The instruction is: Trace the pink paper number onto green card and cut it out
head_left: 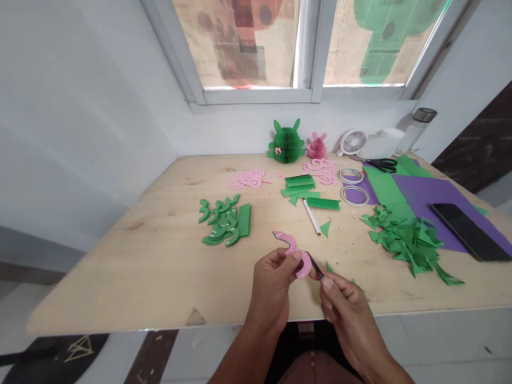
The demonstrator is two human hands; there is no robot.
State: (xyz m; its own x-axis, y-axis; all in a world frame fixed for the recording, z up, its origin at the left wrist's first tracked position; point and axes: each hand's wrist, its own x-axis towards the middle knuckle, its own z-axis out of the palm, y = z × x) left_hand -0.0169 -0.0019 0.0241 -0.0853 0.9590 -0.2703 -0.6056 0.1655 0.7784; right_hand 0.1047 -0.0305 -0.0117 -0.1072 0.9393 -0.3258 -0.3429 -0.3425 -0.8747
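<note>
Near the table's front edge, my left hand [275,285] pinches a curvy pink paper cutout [304,265], shaped like a wavy 3, between thumb and fingers. From the other side my right hand [342,301] grips a slim dark pointed tool [316,266]; its exact kind is unclear. The tool's tip touches or lies close to the cutout's upper right edge. To the left lies a pile of green wavy cutouts [220,224], some with small white strips. Farther back are pink cutouts [250,179] of similar curves.
A white marker [312,217] lies beyond my hands, beside folded green strips [300,182]. Green scraps [412,240], a phone [470,230], tape rolls [354,196] and black scissors [382,164] are at right. A green honeycomb paper figure [286,145] and a small fan [352,142] stand behind.
</note>
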